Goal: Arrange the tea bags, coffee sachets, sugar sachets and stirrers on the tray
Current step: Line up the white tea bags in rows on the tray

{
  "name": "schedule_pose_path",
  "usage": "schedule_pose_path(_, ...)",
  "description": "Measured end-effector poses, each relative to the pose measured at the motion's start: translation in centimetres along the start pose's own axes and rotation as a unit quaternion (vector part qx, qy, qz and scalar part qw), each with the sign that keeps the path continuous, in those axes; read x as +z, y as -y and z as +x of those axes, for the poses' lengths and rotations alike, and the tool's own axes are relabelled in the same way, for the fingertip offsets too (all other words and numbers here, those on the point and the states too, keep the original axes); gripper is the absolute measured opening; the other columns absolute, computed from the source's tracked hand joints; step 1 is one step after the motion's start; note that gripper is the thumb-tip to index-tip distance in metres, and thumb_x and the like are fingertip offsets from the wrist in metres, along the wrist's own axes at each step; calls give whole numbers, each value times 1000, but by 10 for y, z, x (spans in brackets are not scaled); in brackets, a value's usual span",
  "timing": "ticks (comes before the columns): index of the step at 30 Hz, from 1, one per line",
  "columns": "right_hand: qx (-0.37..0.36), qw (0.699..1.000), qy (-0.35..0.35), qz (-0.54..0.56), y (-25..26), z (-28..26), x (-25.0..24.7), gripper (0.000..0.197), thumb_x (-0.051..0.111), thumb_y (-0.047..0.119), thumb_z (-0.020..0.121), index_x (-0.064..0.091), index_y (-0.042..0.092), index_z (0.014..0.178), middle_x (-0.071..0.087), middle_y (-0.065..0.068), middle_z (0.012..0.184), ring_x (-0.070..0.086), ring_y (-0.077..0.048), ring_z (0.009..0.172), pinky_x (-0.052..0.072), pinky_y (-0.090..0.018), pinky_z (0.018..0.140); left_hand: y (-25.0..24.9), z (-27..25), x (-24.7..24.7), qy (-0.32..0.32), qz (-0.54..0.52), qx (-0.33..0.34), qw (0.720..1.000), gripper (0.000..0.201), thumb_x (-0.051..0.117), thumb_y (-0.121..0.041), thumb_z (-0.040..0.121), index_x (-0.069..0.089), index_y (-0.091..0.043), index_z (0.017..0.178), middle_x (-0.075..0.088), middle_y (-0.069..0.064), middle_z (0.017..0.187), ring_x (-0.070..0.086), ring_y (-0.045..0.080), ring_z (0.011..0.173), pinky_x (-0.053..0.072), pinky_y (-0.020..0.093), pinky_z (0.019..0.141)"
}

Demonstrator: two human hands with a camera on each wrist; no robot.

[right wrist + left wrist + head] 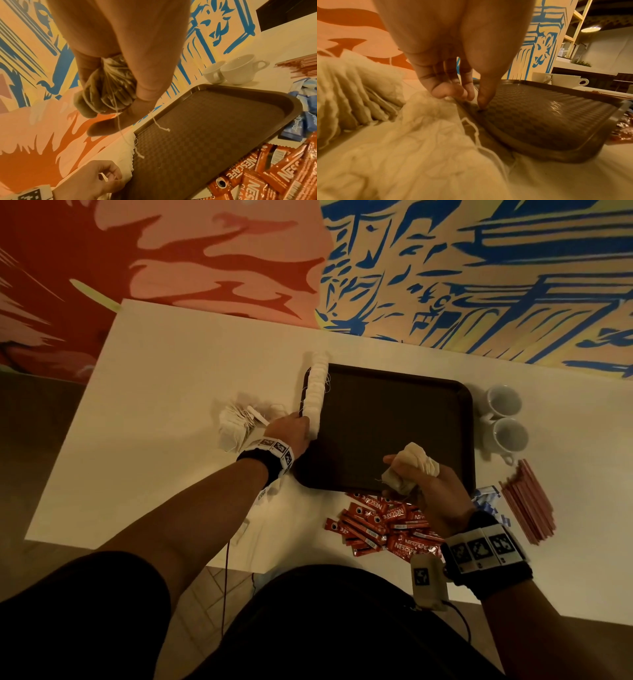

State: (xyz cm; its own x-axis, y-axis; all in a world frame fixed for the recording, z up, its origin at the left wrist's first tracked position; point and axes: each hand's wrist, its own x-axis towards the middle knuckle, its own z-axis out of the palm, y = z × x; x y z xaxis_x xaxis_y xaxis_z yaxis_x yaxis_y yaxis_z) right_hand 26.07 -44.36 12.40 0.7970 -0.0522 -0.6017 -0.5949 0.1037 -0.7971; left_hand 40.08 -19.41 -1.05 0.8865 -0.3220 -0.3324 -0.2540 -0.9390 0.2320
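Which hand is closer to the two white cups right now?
Right. The right hand, gripping a bunch of tea bags, is over the tray's near edge toward the white cups; the left hand is at the tray's opposite side.

The left hand point(453, 56) points its fingers point(485, 97) down onto the brown tray point(547, 115) at its near-left edge; tea bags point(359, 88) heap left of the tray; two white cups point(563, 79) stand beyond it.

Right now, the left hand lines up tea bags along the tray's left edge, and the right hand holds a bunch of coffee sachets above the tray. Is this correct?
Not quite. The right hand holds a bunch of tea bags, not coffee sachets; the head view shows this. The coffee sachets lie on the table in front of the tray. The left hand does line up tea bags along the left edge.
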Motion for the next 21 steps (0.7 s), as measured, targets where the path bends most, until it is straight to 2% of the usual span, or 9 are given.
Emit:
schedule_pose_path(3, 1, 1000, 1, 8, 1, 0, -1, 26, 65, 22, 93, 72, 7, 113, 72, -13, 101, 73, -29, 88, 61, -47, 80, -2, 3, 0, 1, 7, -9, 1000, 23, 62, -29, 93, 59, -15, 110, 61, 4, 111, 63, 27, 101, 54, 42, 88)
schedule_pose_path(6, 3, 1000, 4, 13, 1, 0, 1, 23, 63, 20, 95, 72, 7, 113, 69, -20, 111, 70, -32, 98, 60, -34, 70, -2, 5, -2, 1, -1, -19, 1000, 21, 62, -23, 93, 59, -14, 111, 62, 6, 111, 63, 30, 101, 55, 45, 88)
schedule_pose_path(8, 5, 1000, 5, 17, 2, 0, 3, 23, 63, 20, 96, 71, 8, 113, 67, -21, 114, 69, -33, 101, 59, -31, 68, -1, 5, -4, -1, -4, -22, 1000, 22, 62, -20, 92, 58, -13, 112, 62, 7, 112, 63, 31, 103, 55, 46, 89)
schedule_pose_path(12, 6, 999, 17, 37, -1, 2, 3, 35, 70, 24, 85, 70, 8, 115, 68, -21, 113, 69, -33, 100, 60, -39, 74, -3, 1, -12, -7, -19, -29, 999, 31, 66, -25, 91, 57, -14, 119, 61, 8, 116, 61, 30, 106, 52, 42, 93)
schedule_pose_path(16, -14, 999, 20, 39, 3, 5, 2, 27, 73, 15, 87, 66, 8, 112, 74, -7, 98, 71, -27, 92, 60, -47, 81, -9, -12, -32, -18, -103, -41, 994, 30, 67, -41, 91, 60, -21, 112, 62, 1, 109, 59, 23, 102, 46, 34, 89)
schedule_pose_path(19, -31, 999, 16, 30, 8, 7, 3, 27, 75, 14, 86, 66, 9, 111, 71, -9, 103, 71, -26, 94, 58, -48, 82, -23, -34, -55, -45, -215, -36, 975, 22, 65, -40, 93, 67, -23, 106, 68, -3, 103, 63, 16, 93, 51, 32, 86)
schedule_pose_path(21, -37, 999, 22, 28, 11, 7, 3, 26, 76, 16, 86, 67, 11, 111, 71, -8, 103, 71, -26, 95, 60, -46, 81, -37, -52, -71, -43, -299, -22, 953, 24, 61, -43, 96, 69, -23, 106, 69, -6, 101, 64, 12, 88, 53, 32, 82)
